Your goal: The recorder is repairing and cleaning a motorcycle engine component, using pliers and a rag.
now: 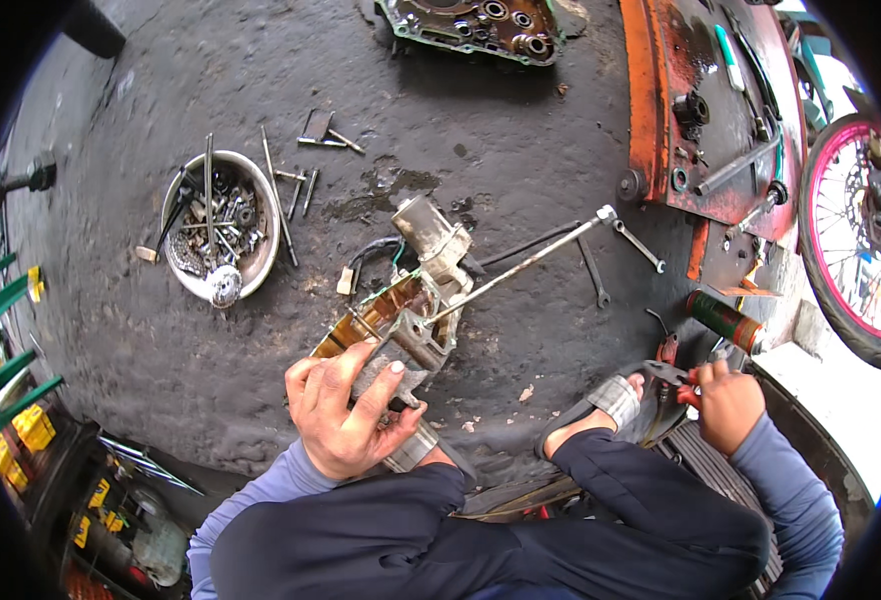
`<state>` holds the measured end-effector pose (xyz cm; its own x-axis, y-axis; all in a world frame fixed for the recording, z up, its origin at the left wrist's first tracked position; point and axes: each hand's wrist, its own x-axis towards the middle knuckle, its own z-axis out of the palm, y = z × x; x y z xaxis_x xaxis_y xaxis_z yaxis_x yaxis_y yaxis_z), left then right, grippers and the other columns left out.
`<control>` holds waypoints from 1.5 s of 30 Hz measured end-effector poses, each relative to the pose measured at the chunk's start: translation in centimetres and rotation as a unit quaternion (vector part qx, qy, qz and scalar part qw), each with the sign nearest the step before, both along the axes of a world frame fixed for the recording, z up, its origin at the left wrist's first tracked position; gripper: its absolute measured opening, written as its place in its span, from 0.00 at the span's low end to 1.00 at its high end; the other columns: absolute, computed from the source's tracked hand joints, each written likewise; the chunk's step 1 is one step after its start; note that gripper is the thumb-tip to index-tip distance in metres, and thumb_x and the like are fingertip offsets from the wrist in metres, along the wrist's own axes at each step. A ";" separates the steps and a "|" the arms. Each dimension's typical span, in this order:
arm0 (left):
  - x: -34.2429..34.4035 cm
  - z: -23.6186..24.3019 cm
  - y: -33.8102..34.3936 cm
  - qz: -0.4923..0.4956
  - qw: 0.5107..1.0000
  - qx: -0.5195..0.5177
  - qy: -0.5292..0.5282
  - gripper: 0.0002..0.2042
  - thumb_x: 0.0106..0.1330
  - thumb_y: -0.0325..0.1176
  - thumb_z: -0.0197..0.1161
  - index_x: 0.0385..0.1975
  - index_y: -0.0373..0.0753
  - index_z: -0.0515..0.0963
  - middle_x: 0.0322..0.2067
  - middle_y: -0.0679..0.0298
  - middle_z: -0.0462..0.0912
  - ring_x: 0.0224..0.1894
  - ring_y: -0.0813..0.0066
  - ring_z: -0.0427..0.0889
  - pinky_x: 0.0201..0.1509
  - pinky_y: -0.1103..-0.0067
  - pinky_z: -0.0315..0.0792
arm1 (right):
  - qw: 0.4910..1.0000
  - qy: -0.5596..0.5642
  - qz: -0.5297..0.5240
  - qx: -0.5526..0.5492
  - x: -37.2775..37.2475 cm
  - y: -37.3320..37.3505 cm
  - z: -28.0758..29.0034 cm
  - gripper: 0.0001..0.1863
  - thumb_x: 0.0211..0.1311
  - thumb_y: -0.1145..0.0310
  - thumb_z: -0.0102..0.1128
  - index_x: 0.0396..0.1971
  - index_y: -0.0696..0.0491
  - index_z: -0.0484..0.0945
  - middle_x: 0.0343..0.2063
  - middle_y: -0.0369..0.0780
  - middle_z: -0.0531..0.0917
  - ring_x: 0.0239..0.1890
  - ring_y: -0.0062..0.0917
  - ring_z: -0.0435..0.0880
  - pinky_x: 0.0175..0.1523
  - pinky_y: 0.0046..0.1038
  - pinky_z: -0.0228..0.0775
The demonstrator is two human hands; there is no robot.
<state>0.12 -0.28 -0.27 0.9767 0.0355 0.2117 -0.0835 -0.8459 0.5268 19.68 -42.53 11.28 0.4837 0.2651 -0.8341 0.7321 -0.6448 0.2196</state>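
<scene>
My left hand [353,412] is closed around the near end of a metal engine casing [423,342], thumb and fingers pressed on its edge. The casing lies on the dark floor by my left foot, its oily inside showing, with a cylindrical metal part [421,228] at its far end. A long thin metal rod [531,262] slants from the casing toward the right. Beside my right foot, my right hand [729,405] grips a pair of red-handled pliers [670,373]; their jaws point left, and my fingers hide part of the handles.
A white bowl [264,262] holds bolts and small parts, with loose bolts [311,192] beside it. Wrenches [639,247] lie right of the casing. Another casing half [476,28] sits farther off. At right are an orange metal stand [649,110], a can [724,322] and a pink-rimmed wheel [851,240].
</scene>
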 end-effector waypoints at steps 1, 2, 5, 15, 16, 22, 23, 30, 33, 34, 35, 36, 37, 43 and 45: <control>0.0 0.1 0.0 -0.004 1.000 0.005 0.001 0.28 0.53 0.52 0.76 0.49 0.42 0.81 0.49 0.49 0.81 0.41 0.57 0.80 0.46 0.62 0.67 | 1.000 0.003 -0.012 -0.023 0.6 -0.5 0.9 0.20 0.63 0.56 0.64 0.43 0.59 0.80 0.35 0.49 0.81 0.31 0.41 0.83 0.37 0.39 0.76; -0.1 0.3 0.0 -0.009 1.000 0.010 0.000 0.28 0.53 0.53 0.76 0.49 0.42 0.81 0.49 0.50 0.81 0.42 0.56 0.80 0.46 0.62 0.67 | 0.999 0.034 -0.028 -0.009 1.2 -0.5 1.9 0.21 0.63 0.54 0.63 0.42 0.59 0.80 0.33 0.48 0.81 0.32 0.40 0.84 0.37 0.40 0.77; -0.5 1.3 0.3 -0.022 0.999 0.036 0.010 0.29 0.54 0.50 0.76 0.52 0.41 0.79 0.50 0.49 0.79 0.46 0.53 0.80 0.49 0.60 0.67 | 0.997 0.074 -0.030 0.004 2.0 -1.8 1.2 0.22 0.62 0.52 0.64 0.40 0.59 0.81 0.31 0.48 0.82 0.32 0.40 0.85 0.37 0.40 0.78; 2.2 3.8 0.6 -0.143 0.967 -0.009 0.209 0.52 0.49 0.36 0.77 0.74 0.31 0.53 0.67 0.40 0.65 0.66 0.40 0.68 0.69 0.53 0.61 | 0.981 -0.039 -0.191 0.028 -5.0 -6.7 -20.6 0.14 0.55 0.68 0.64 0.41 0.57 0.80 0.41 0.48 0.85 0.39 0.39 0.90 0.41 0.38 0.83; 1.8 3.7 0.4 -0.130 0.964 -0.003 0.230 0.53 0.49 0.34 0.78 0.75 0.31 0.51 0.69 0.40 0.64 0.67 0.39 0.66 0.71 0.55 0.60 | 0.973 -0.023 -0.216 0.077 -5.8 -6.6 -20.8 0.15 0.59 0.67 0.61 0.44 0.57 0.79 0.41 0.47 0.84 0.42 0.40 0.88 0.44 0.41 0.81; -0.5 4.3 -1.0 0.015 0.975 0.063 0.214 0.49 0.55 0.37 0.71 0.75 0.29 0.50 0.68 0.41 0.64 0.69 0.39 0.63 0.74 0.54 0.54 | 0.715 -0.217 -0.457 0.482 -8.7 -9.8 -12.4 0.34 0.47 0.64 0.79 0.54 0.56 0.74 0.50 0.46 0.76 0.55 0.40 0.76 0.61 0.41 0.67; -0.5 4.3 -1.4 0.035 0.974 0.074 0.213 0.49 0.56 0.41 0.71 0.74 0.29 0.51 0.67 0.40 0.64 0.68 0.38 0.64 0.73 0.53 0.55 | 0.634 -0.280 -0.565 0.447 -9.0 -11.9 -11.9 0.37 0.46 0.65 0.81 0.56 0.56 0.72 0.51 0.45 0.75 0.57 0.38 0.75 0.63 0.39 0.66; 0.3 2.4 -2.4 0.070 0.979 0.075 0.176 0.48 0.48 0.40 0.74 0.71 0.30 0.59 0.65 0.46 0.69 0.66 0.43 0.67 0.72 0.57 0.58 | 0.466 -0.553 -0.469 0.507 2.8 -18.6 -17.3 0.44 0.52 0.69 0.82 0.66 0.58 0.63 0.57 0.46 0.73 0.57 0.33 0.74 0.65 0.35 0.66; 0.9 2.1 -2.3 0.062 0.985 0.086 0.133 0.49 0.50 0.47 0.76 0.71 0.32 0.59 0.64 0.47 0.69 0.64 0.44 0.68 0.69 0.57 0.61 | 0.460 -0.508 -0.402 0.608 2.9 -20.7 -15.0 0.31 0.55 0.75 0.78 0.56 0.61 0.69 0.52 0.46 0.78 0.50 0.30 0.80 0.59 0.33 0.74; 0.7 1.9 -2.4 0.069 0.985 0.104 0.122 0.50 0.50 0.47 0.76 0.71 0.32 0.59 0.64 0.47 0.69 0.64 0.44 0.68 0.68 0.56 0.61 | 0.473 -0.580 -0.292 0.595 2.3 -19.6 -12.7 0.27 0.59 0.75 0.73 0.55 0.60 0.68 0.52 0.49 0.78 0.49 0.36 0.82 0.57 0.41 0.79; 1.3 1.8 -3.2 0.090 0.986 0.101 0.097 0.49 0.48 0.47 0.77 0.70 0.32 0.61 0.63 0.47 0.71 0.63 0.44 0.70 0.67 0.56 0.63 | 0.427 -0.465 -0.306 0.712 1.3 -23.3 -9.8 0.24 0.62 0.76 0.66 0.55 0.61 0.67 0.52 0.56 0.75 0.50 0.48 0.83 0.53 0.51 0.82; 0.5 1.8 -2.6 0.112 0.984 0.118 0.075 0.47 0.47 0.47 0.77 0.67 0.33 0.65 0.61 0.48 0.72 0.61 0.45 0.71 0.65 0.57 0.64 | 0.340 -0.405 -0.253 0.810 0.9 -21.3 -9.1 0.24 0.63 0.73 0.63 0.55 0.63 0.65 0.51 0.58 0.74 0.48 0.50 0.83 0.50 0.54 0.82; 1.2 1.0 -3.5 0.121 0.986 0.111 0.040 0.44 0.46 0.48 0.77 0.64 0.33 0.69 0.59 0.48 0.74 0.60 0.46 0.73 0.63 0.57 0.66 | 0.255 -0.358 -0.179 0.880 0.7 -19.7 -6.2 0.25 0.64 0.70 0.60 0.56 0.64 0.64 0.51 0.60 0.73 0.45 0.53 0.82 0.46 0.57 0.83; 0.2 0.4 -3.7 0.165 0.982 0.094 0.005 0.36 0.44 0.49 0.77 0.54 0.35 0.77 0.50 0.52 0.79 0.50 0.50 0.78 0.56 0.60 0.69 | 0.371 0.093 -0.115 0.917 2.0 5.6 -8.1 0.59 0.49 0.50 0.80 0.76 0.49 0.50 0.59 0.62 0.65 0.44 0.44 0.84 0.39 0.36 0.80; 0.5 0.3 -4.1 0.170 0.980 0.100 0.000 0.35 0.44 0.49 0.77 0.53 0.35 0.78 0.47 0.53 0.80 0.47 0.51 0.79 0.53 0.61 0.71 | 0.385 0.143 -0.145 0.900 0.8 8.0 -11.1 0.58 0.43 0.57 0.85 0.73 0.44 0.55 0.56 0.60 0.66 0.43 0.50 0.83 0.40 0.42 0.83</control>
